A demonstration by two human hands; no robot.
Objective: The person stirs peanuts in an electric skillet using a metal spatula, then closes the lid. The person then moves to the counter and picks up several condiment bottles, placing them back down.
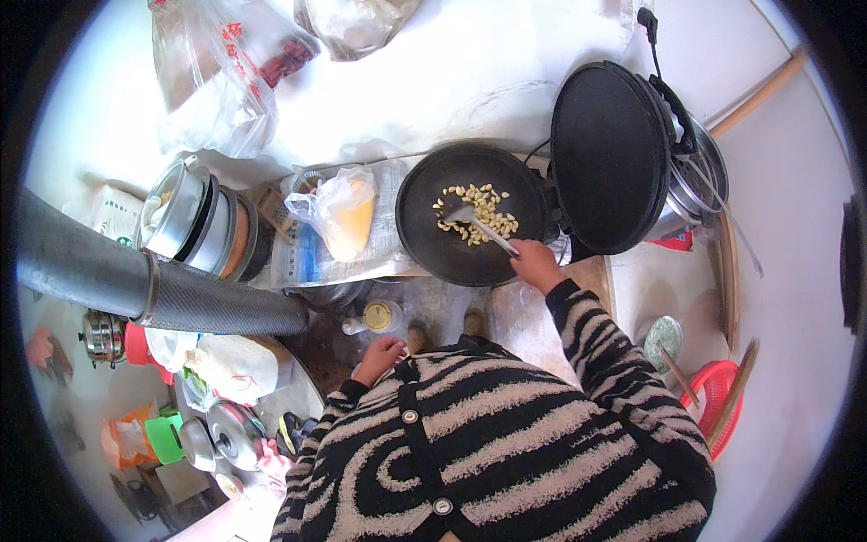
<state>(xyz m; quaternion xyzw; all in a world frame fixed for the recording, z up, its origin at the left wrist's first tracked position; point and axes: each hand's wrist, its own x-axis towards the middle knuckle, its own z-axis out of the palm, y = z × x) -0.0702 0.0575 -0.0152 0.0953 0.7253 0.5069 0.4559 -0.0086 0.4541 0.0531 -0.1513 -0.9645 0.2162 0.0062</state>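
Note:
My right hand (536, 265) is closed round the handle of a metal spoon (492, 234), whose bowl rests among pale nuts or seeds (483, 203). These lie loosely spread in the round black pan (433, 247) of an electric griddle, towards its middle. The griddle's black lid (599, 159) stands raised at the right. My left hand (381, 359) hangs low in front of my body, fingers curled, away from the pan; whether it holds anything is not clear.
Left of the pan lies a plastic bag with yellow contents (352, 213). Stacked pots and basins (218, 227) stand farther left, above a grey metal pipe (217, 298). A steamer pot (711, 169) is behind the lid. A yellow-capped container (378, 316) stands below.

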